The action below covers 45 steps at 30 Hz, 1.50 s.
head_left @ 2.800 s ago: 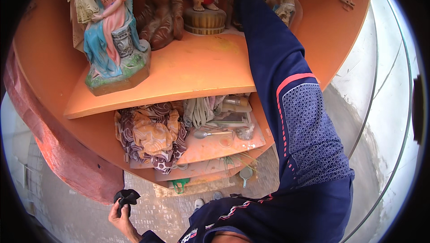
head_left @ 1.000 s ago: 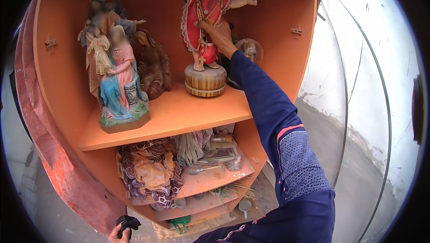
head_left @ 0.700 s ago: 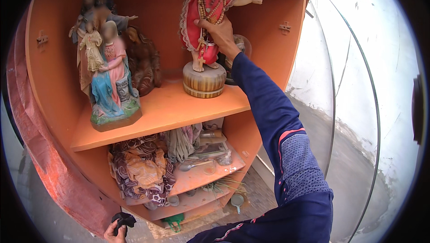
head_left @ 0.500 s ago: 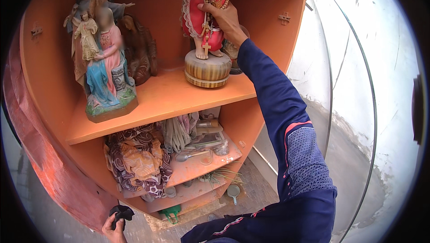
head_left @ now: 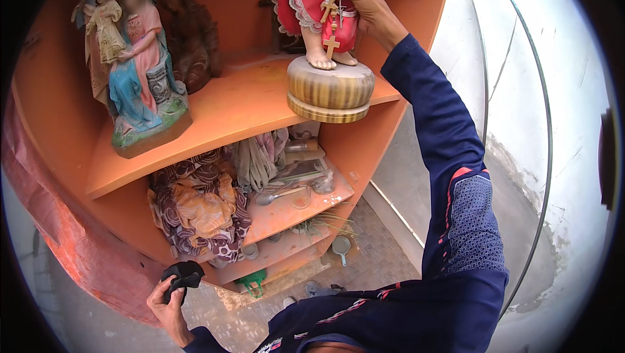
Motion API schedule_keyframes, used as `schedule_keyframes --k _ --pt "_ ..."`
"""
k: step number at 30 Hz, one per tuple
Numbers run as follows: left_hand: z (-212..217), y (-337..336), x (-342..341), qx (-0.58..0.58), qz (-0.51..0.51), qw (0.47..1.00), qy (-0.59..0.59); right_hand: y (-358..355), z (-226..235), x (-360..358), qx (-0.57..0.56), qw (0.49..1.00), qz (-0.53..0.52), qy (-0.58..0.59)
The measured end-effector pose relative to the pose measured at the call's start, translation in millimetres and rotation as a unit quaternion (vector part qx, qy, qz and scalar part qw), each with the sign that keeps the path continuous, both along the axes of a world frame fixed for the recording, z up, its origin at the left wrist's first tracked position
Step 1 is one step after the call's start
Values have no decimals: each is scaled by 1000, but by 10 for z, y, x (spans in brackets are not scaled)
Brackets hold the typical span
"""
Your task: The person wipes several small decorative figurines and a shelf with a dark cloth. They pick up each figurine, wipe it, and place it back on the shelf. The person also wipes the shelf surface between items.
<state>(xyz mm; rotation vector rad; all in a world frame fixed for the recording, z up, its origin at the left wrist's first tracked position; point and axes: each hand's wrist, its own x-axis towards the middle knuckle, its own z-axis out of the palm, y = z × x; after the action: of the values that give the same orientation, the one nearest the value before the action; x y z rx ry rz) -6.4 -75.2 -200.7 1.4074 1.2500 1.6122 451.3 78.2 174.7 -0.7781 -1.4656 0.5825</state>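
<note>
A white wall (head_left: 576,93) is rising at the right as the orange upper shelf (head_left: 228,111) is bearing one brown statue (head_left: 191,47) and one seated pink-and-blue statue (head_left: 144,73) at the left. Now the right hand (head_left: 364,0) is bringing the one red-robed statue (head_left: 315,42) nearer than half a second ago, fingers grasping its body, its round base showing at the shelf's front edge, whether touching I can't tell! Near left, the left hand (head_left: 168,304) is pinching one black cloth (head_left: 187,275) between its fingers.
</note>
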Motion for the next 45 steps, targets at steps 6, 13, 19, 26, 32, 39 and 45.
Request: schedule_keyframes --k 6,13,19,26,32,39,45 --pt "962 366 361 124 -58 989 56 -455 7 8 -5 1000 29 -4" --pt "1917 628 896 191 -60 974 106 -472 36 116 -26 999 42 -21" --pt "1980 671 1191 215 -56 970 94 -350 11 286 -18 997 76 -11" --pt "1957 699 1396 219 -74 969 89 -254 63 307 -40 997 58 15" --pt "2038 727 1389 238 -83 965 77 -266 153 329 -81 995 44 26" --pt "2223 859 1229 273 -84 954 96 -322 242 567 -142 989 46 -25" --pt "2668 1141 1466 320 -51 924 201 -656 18 758 -141 986 84 -20"
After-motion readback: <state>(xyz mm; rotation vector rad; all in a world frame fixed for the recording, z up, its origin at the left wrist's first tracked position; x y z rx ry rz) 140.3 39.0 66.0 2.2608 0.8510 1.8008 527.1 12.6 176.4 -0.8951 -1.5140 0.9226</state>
